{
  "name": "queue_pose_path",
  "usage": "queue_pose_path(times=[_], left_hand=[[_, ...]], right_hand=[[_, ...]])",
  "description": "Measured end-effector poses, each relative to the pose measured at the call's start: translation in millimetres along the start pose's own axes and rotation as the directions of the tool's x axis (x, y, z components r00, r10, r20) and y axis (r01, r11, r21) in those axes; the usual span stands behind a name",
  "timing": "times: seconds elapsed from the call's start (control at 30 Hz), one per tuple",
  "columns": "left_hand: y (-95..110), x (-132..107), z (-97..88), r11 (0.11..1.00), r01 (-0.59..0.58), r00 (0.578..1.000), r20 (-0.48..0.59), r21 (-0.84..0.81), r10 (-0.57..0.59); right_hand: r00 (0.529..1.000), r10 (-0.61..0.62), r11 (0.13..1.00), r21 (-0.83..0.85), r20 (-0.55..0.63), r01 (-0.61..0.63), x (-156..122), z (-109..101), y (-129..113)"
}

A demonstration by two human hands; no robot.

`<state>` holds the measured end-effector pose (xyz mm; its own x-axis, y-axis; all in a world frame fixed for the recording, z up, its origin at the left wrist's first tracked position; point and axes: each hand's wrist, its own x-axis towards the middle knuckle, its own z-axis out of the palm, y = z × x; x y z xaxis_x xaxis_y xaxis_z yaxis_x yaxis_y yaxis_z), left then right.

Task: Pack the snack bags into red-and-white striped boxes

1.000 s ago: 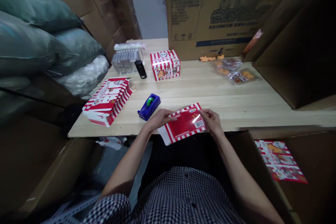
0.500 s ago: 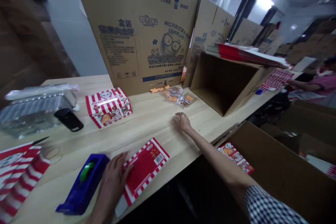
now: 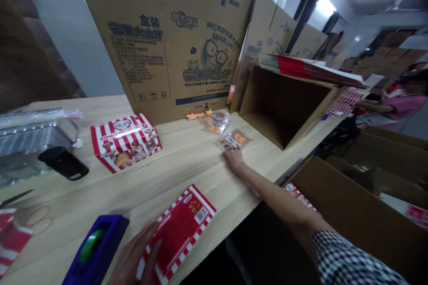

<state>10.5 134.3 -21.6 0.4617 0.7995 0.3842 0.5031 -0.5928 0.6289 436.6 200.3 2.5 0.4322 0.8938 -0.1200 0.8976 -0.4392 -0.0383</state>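
My left hand is wrapped round the near left end of a flat red-and-white striped snack box, thumb on its red face, which bears a barcode. Farther off, my right hand reaches across the table, its fingertips closed on the near edge of a clear packet with an orange piece inside. Just behind lies another clear packet, and beside that an orange piece in clear wrap. A made-up striped box stands left of centre.
A blue tape dispenser and a black cylinder are at left, near clear plastic trays. Cardboard walls the back. An open carton lies on its side at right. Beyond the table edge stands a big carton; a co-worker is far right.
My right hand has come onto the near packet, which has shifted slightly towards me. My left hand has its thumb farther over the striped box. The view has turned slightly.
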Motion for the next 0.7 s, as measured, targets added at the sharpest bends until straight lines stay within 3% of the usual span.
queue_pose_path(times=[0.13, 0.27, 0.4, 0.5, 0.57, 0.63, 0.7], left_hand=[[33.2, 6.9, -3.3, 0.999, -0.022, 1.000, -0.019, -0.039, 0.021], [56.5, -5.1, -7.6, 0.996, 0.044, 0.997, -0.062, -0.084, -0.049], [82.0, -15.4, -15.0, 0.984, 0.081, 0.991, -0.097, -0.159, -0.098], [115.6, -10.0, -27.2, 0.988, 0.043, 0.979, -0.190, -0.150, -0.071], [142.9, -2.4, -39.6, 0.996, -0.040, 0.959, -0.282, -0.081, 0.015], [167.9, 4.2, -52.9, 0.991, -0.137, 0.941, -0.311, 0.011, 0.133], [184.5, 6.5, -64.0, 0.974, -0.217, 0.958, -0.180, 0.057, 0.224]], right_hand=[[1.000, -0.002, 0.993, 0.118, -0.031, 0.006, -45.9, -10.6, 1.2], [0.977, 0.085, 0.947, 0.320, -0.197, -0.018, -83.9, -57.2, 34.5], [0.920, 0.144, 0.803, 0.587, -0.363, 0.106, -131.9, -108.1, 75.2], [0.914, 0.116, 0.652, 0.724, -0.390, 0.226, -174.9, -132.6, 85.0], [0.932, 0.031, 0.566, 0.775, -0.360, 0.281, -202.6, -142.1, 73.5], [0.945, -0.193, 0.487, 0.810, -0.265, 0.327, -228.0, -145.9, 47.2], [0.872, -0.473, 0.456, 0.811, -0.129, 0.367, -251.0, -142.8, 10.5]])
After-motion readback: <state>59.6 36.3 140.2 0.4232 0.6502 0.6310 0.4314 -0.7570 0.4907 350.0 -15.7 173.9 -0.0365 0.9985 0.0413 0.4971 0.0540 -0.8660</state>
